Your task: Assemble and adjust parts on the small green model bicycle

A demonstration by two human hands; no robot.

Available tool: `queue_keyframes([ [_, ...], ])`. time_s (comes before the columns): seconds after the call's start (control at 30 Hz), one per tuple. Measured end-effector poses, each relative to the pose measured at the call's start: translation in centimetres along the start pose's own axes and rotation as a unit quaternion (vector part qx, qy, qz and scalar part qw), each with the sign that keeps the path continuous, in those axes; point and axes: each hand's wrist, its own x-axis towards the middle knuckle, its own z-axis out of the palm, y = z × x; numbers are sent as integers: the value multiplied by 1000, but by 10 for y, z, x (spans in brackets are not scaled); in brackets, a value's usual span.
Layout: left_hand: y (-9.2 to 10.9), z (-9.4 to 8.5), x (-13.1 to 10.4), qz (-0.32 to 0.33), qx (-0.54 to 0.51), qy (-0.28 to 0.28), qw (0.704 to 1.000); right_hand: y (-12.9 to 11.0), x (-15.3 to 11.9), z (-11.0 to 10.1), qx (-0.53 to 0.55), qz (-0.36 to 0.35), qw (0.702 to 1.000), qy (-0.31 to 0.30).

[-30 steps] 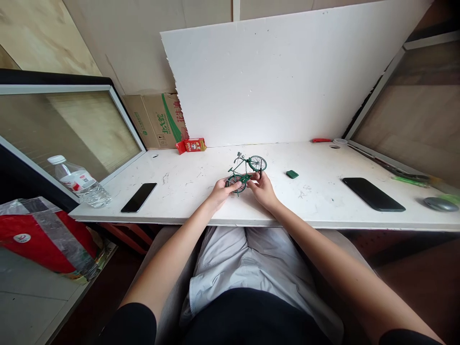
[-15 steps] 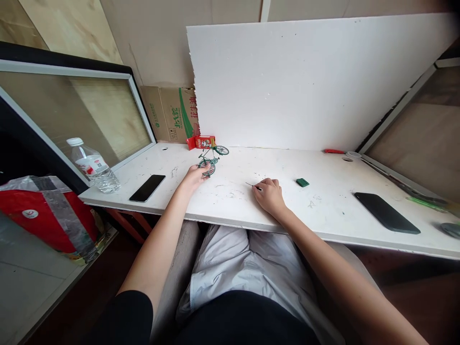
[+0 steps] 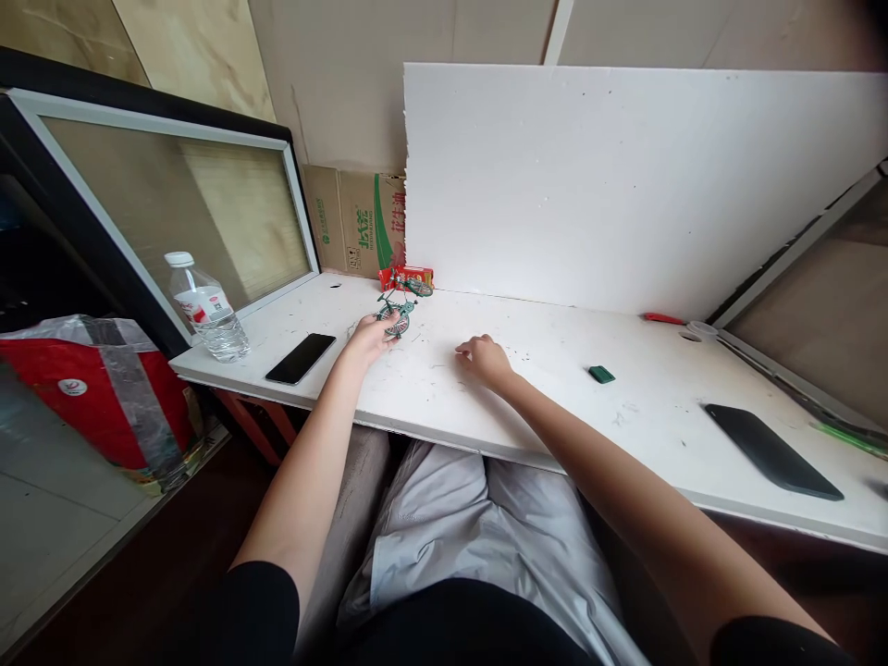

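Note:
A small green model bicycle [image 3: 397, 313] is held over the left part of the white table, its spoked wheels and frame showing. My left hand [image 3: 373, 339] is closed around its near wheel, thumb on top. To the right of it, my right hand [image 3: 484, 359] hovers low over the tabletop with curled fingers pointing left, apart from the bicycle. Whatever those fingers hold is hidden; the thin dark tool seen earlier cannot be made out. A little green block-like piece [image 3: 601, 374] lies farther right.
A phone [image 3: 301, 358] and a water bottle [image 3: 212, 310] stand at the left. On the right are a dark flat device [image 3: 771, 450] and a red-handled item [image 3: 664, 318]. A red packet [image 3: 416, 275] sits behind the bicycle, before a cardboard box [image 3: 357, 220] and a white board [image 3: 589, 185].
My right hand has moved left, nearer the bicycle, and the thin dark tool in its fingers no longer shows. My left hand keeps hold of the bicycle. The view has shifted slightly.

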Motion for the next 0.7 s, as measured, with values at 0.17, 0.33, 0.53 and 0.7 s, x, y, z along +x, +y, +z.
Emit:
queue_keyframes([
  [0.17,4,-9,2,-2,-10,0,1000,-33,51,19,-3,-18,1000,-19],
  [0.33,9,-12,6,-7,-38,-24,999,-56,81,33,-37,-50,998,-27],
  [0.53,15,-7,8,-20,-82,15,996,-71,96,41,-96,-104,989,-42],
  [0.7,12,0,5,-24,-127,-26,991,-83,99,42,-121,-133,983,-41],
])
